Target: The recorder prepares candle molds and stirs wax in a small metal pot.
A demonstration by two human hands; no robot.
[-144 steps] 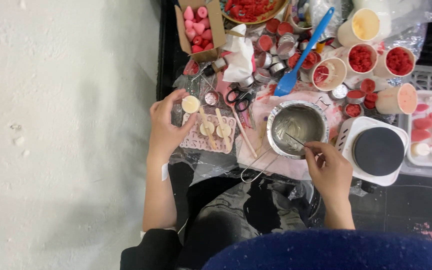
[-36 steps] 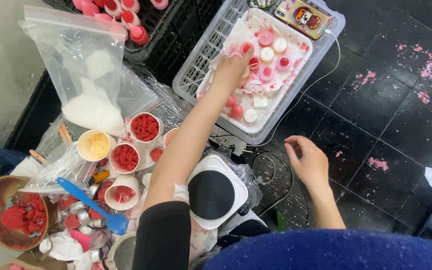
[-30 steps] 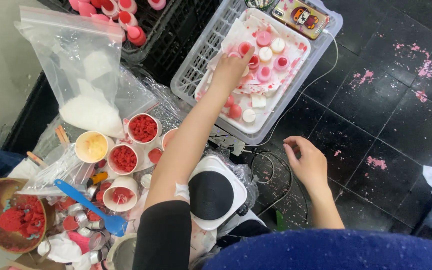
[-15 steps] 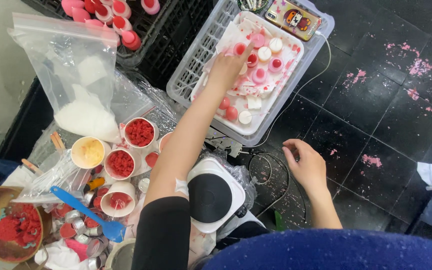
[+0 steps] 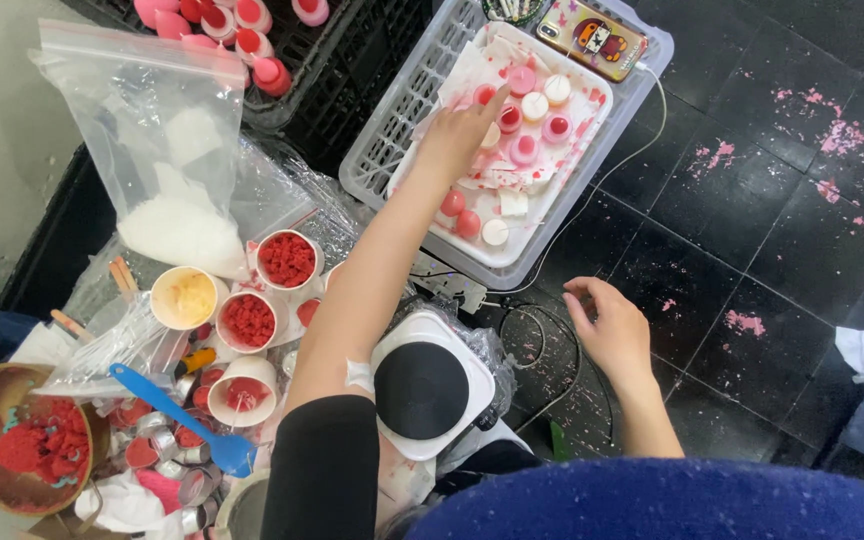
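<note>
A: Where do we place the hands relative to the white slotted basket?

B: Our left hand reaches into the basket, fingers extended and open, gripping nothing; the fingertips touch or nearly touch a red-topped wax round near the basket's far-left part. We cannot tell whether contact is made. Our right hand hovers outside the basket, on its near side above the dark tiled floor, loosely curled and empty, close to a thin cable.

A: What lies around that round?

B: Other small rounds, pink, red and white, sit on stained white paper lining the basket. A phone in a printed case rests at the basket's far rim.

A: How is a lift best executed here?

B: In our judgement, we pinch one round by its sides with thumb and forefinger, raise it straight up, and keep the wrist clear of its neighbours, which stand just beside it.

A: And nearer than the basket?

B: A white hot plate with a black disc sits by our left forearm; farther to the basket's left stand cups of red granules and a clear bag of white flakes.
</note>
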